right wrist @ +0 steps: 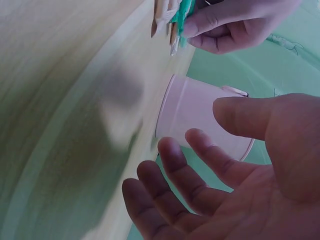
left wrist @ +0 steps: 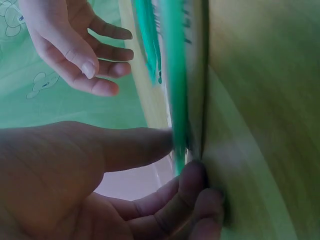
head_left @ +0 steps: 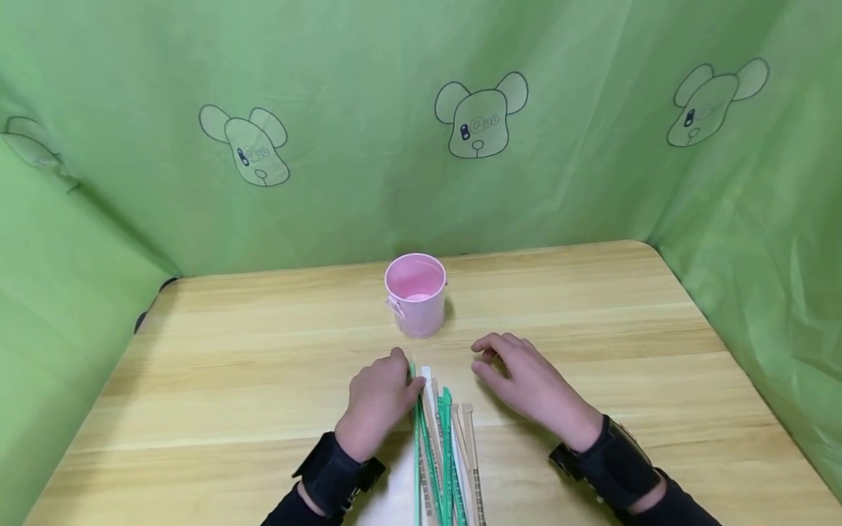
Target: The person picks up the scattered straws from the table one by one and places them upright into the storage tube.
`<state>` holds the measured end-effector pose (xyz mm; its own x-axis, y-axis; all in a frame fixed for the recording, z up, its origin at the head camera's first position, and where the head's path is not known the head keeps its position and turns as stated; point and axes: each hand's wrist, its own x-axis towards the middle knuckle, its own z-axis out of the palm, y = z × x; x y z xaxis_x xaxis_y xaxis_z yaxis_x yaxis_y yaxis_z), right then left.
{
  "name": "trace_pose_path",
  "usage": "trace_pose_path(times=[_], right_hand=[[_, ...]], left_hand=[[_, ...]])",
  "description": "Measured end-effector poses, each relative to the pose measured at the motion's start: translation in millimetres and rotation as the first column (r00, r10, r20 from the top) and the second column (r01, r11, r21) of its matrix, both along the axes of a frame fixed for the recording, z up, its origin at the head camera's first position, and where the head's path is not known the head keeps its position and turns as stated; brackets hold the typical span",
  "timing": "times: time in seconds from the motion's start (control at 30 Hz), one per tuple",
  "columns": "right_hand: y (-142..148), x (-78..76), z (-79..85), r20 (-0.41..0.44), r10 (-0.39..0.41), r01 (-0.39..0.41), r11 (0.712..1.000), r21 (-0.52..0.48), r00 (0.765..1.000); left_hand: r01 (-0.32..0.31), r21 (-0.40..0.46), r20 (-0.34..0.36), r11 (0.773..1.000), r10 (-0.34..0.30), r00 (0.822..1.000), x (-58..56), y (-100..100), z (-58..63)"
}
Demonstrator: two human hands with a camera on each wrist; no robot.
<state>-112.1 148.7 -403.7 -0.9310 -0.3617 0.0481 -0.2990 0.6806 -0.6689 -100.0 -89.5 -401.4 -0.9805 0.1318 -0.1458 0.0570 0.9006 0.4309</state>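
Note:
A loose bundle of long wrapped straws (head_left: pixel 447 453) in green, white and brown lies lengthwise on the table, its near end cut off by the head view's lower edge. At the far end of its left side, my left hand (head_left: pixel 380 394) pinches a green straw (left wrist: pixel 175 90) between thumb and fingers. My right hand (head_left: pixel 526 376) hovers to the right of the bundle, fingers loosely bent and holding nothing. Just beyond both hands a small pink bucket (head_left: pixel 422 315) stands upright, its handle hanging on the left side; no straws show inside it.
The wood-grain table (head_left: pixel 230 351) has a rounded far right corner. Green fabric (head_left: pixel 368 146) printed with bear-like heads closes off the back and both sides. A white sheet-like patch (head_left: pixel 395 489) lies left of the straws, near the front edge.

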Motion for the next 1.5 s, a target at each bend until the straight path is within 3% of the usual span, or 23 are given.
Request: trace_pose_path(times=[0.23,0.43,0.67,0.8,0.87,0.97,1.17,1.23,1.3,1.4,1.47,1.5], right_hand=[[-3,-0.3,1.7,0.016,0.010,-0.009,1.000,-0.013,1.000],[-4,-1.2,2.0,0.015,0.011,-0.011,1.000,-0.009,1.000],[-5,-1.1,1.5,0.030,0.013,-0.013,1.000,-0.005,0.999],[-5,-1.0,1.0,0.038,0.016,-0.016,1.000,-0.002,0.999],[-4,-0.9,0.9,0.039,0.017,-0.017,1.000,0.000,0.999],[-4,-0.8,0.2,0.041,0.016,-0.016,1.000,0.005,0.999],[-3,-0.9,-1.5,0.040,0.018,-0.018,1.000,0.011,0.999],[-3,-1.1,-1.9,0.042,0.017,-0.018,1.000,0.010,0.999],[-2,-1.4,-2.4,0.044,0.017,-0.017,1.000,0.010,0.999],[-3,-1.8,-3.4,0.048,0.017,-0.018,1.000,0.008,0.999],[-3,-1.9,-3.8,0.048,0.018,-0.019,1.000,0.007,0.999],[-3,-1.8,-3.8,0.050,0.019,-0.019,1.000,0.007,0.999]], left_hand=[[0.034,0.143,-0.017,0.989,-0.032,0.999,-4.1,-8,0.8],[0.043,0.277,-0.008,0.960,-0.042,0.999,-7.8,-15,9.9],[0.043,0.437,-0.075,0.898,-0.012,0.997,-8.3,-24,41.2],[0.092,0.540,-0.199,0.837,0.021,0.980,-6.3,-27,64.0],[0.155,0.565,-0.301,0.811,0.028,0.953,-4.2,-27,75.1],[0.260,0.582,-0.455,0.771,0.043,0.890,0.6,-27,89.5],[0.411,0.567,-0.682,0.714,0.127,0.720,12.8,-31,108.1],[0.457,0.588,-0.723,0.668,0.180,0.667,15.7,-31,112.3],[0.505,0.625,-0.738,0.596,0.241,0.630,17.1,-31,115.3],[0.563,0.676,-0.731,0.475,0.334,0.595,16.1,-29,116.7],[0.568,0.707,-0.707,0.422,0.394,0.588,14.3,-28,115.7],[0.563,0.719,-0.695,0.408,0.422,0.582,13.6,-28,115.2]])
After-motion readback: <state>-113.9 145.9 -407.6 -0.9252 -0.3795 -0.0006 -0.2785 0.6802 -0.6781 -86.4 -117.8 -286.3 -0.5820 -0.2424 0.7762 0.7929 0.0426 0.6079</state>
